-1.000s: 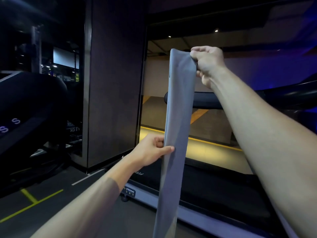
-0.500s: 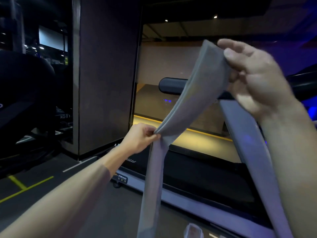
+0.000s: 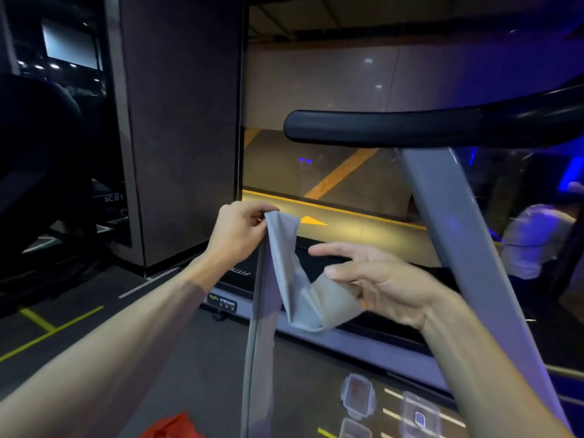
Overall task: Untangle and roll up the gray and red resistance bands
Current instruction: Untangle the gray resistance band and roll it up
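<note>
The gray resistance band (image 3: 286, 273) hangs in front of me. My left hand (image 3: 240, 232) pinches its folded top edge between thumb and fingers. From there one length drops straight down out of the frame, and a short loop sags to the right. My right hand (image 3: 373, 279) holds the far end of that loop between thumb and lower fingers, index finger stretched out toward the left. The red band (image 3: 175, 426) lies crumpled on the floor at the bottom edge, only partly in view.
A treadmill (image 3: 347, 339) stands just ahead, with its black handlebar (image 3: 379, 128) above my hands and a gray upright post (image 3: 458, 248) at right. Several clear plastic containers (image 3: 358, 395) sit on the floor at bottom right. A dark pillar (image 3: 177, 121) is at left.
My right hand came down from head height to below the left hand, folding the band's upper end into a short loop. The view tilted down, revealing the red band and containers.
</note>
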Motion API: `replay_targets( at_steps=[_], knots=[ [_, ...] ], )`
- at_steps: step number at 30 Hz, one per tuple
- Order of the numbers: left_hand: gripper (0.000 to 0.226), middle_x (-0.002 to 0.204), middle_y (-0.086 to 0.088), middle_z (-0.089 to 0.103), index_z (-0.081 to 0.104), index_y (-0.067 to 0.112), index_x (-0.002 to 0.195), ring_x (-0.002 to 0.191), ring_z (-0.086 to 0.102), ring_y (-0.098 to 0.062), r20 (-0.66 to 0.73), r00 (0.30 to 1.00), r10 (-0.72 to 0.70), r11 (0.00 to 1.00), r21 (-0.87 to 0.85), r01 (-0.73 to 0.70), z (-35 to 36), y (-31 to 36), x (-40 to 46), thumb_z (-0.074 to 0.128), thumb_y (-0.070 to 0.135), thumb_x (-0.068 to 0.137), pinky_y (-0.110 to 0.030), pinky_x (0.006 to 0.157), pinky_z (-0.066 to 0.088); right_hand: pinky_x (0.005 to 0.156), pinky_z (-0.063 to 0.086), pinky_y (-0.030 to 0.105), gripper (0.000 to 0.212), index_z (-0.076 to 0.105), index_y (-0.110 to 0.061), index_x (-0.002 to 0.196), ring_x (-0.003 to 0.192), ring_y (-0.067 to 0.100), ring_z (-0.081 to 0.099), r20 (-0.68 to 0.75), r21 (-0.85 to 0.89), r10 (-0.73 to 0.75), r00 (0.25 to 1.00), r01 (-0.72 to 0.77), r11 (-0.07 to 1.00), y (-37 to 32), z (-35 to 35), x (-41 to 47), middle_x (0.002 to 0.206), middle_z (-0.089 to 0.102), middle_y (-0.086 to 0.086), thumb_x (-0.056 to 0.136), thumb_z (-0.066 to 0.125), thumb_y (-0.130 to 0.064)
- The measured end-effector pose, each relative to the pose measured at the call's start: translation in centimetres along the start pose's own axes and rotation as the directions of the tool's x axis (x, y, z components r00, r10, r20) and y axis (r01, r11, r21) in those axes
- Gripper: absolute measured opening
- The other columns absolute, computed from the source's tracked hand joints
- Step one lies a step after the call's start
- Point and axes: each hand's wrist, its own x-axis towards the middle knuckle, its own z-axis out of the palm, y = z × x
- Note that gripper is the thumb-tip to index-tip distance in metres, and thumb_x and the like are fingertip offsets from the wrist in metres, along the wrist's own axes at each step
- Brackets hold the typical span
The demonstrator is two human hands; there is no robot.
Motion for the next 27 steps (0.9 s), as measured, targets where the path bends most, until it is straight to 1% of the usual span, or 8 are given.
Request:
replay_targets(
  at_steps=[4,7,10,12,17,20,24,27],
  knots=[
    [0.021,0.089,0.014,0.077,0.081,0.020,0.103,0.073,0.069,0.003,0.025,0.998,0.052,0.999,-0.011,-0.051,-0.8,0.4,0.0,0.073,0.006,0.089,-0.026,0.069,0.058,0.060,0.051,0.024,0.056,0.051,-0.016,0.144,0.065,0.011,0.059,-0.102,0.064,0.019,0.995,-0.013,0.998,2.0,-0.4,4.0,0.085,0.069,0.002,0.092,0.072,-0.010],
    [0.021,0.092,0.014,0.077,0.081,0.021,0.102,0.082,0.072,-0.003,0.022,0.996,0.089,0.996,-0.001,-0.089,-1.4,0.9,-0.2,0.074,0.005,0.089,-0.029,0.077,0.060,0.059,0.050,0.025,0.062,0.052,-0.017,0.144,0.067,0.013,0.058,-0.078,0.114,-0.002,0.997,0.011,0.993,2.3,-0.6,6.1,0.096,0.066,0.008,0.086,0.074,-0.014],
    [0.022,0.092,0.014,0.077,0.081,0.021,0.101,0.084,0.072,-0.004,0.030,0.996,0.088,0.996,-0.003,-0.088,-1.9,1.1,-0.2,0.073,0.004,0.089,-0.032,0.079,0.060,0.059,0.047,0.025,0.044,0.058,-0.017,0.137,0.067,0.014,0.057,-0.049,0.084,-0.054,0.997,0.058,0.995,2.4,-0.4,7.0,0.096,0.069,0.009,0.094,0.068,-0.010],
    [0.022,0.093,0.013,0.077,0.081,0.021,0.101,0.085,0.073,-0.005,0.033,0.995,0.096,0.995,0.000,-0.096,-2.2,1.1,-0.2,0.074,0.004,0.089,-0.035,0.081,0.061,0.061,0.044,0.028,0.044,0.058,-0.016,0.133,0.069,0.016,0.055,-0.038,0.071,-0.088,0.995,0.091,0.993,2.2,-0.2,7.2,0.095,0.069,0.009,0.091,0.070,-0.013],
    [0.021,0.093,0.012,0.078,0.081,0.020,0.100,0.087,0.074,-0.008,0.042,0.995,0.092,0.996,-0.019,-0.092,-2.5,1.1,-0.5,0.073,0.003,0.090,-0.038,0.081,0.060,0.054,0.040,0.027,0.041,0.053,-0.016,0.134,0.061,0.014,0.046,-0.175,0.102,-0.131,0.976,0.150,0.983,1.7,-0.3,7.5,0.071,0.063,-0.002,0.096,0.065,-0.008],
    [0.022,0.093,0.012,0.078,0.081,0.021,0.101,0.086,0.074,-0.010,0.042,0.995,0.091,0.996,-0.022,-0.090,-2.5,1.1,-0.6,0.073,0.003,0.090,-0.040,0.081,0.061,0.056,0.039,0.030,0.040,0.052,-0.014,0.133,0.063,0.016,0.047,-0.171,0.086,-0.149,0.974,0.166,0.982,1.6,-0.3,7.5,0.077,0.065,0.002,0.096,0.066,-0.007],
    [0.021,0.093,0.014,0.077,0.081,0.022,0.101,0.086,0.074,-0.008,0.048,0.993,0.105,0.994,-0.023,-0.104,-2.6,1.4,-0.7,0.073,0.005,0.091,-0.038,0.080,0.061,0.056,0.045,0.027,0.037,0.054,-0.013,0.131,0.064,0.015,0.057,-0.100,0.078,-0.154,0.983,0.162,0.984,1.7,-0.1,7.4,0.085,0.071,0.007,0.096,0.064,-0.006],
    [0.020,0.095,0.012,0.078,0.081,0.020,0.102,0.087,0.074,-0.008,0.066,0.992,0.108,0.994,-0.017,-0.107,-2.5,1.5,-0.6,0.074,0.006,0.091,-0.039,0.081,0.061,0.063,0.047,0.029,0.037,0.056,-0.015,0.130,0.077,0.025,0.059,-0.060,0.085,-0.164,0.985,0.169,0.982,2.0,-0.1,7.7,0.099,0.072,0.013,0.095,0.068,-0.008]
  ],
)
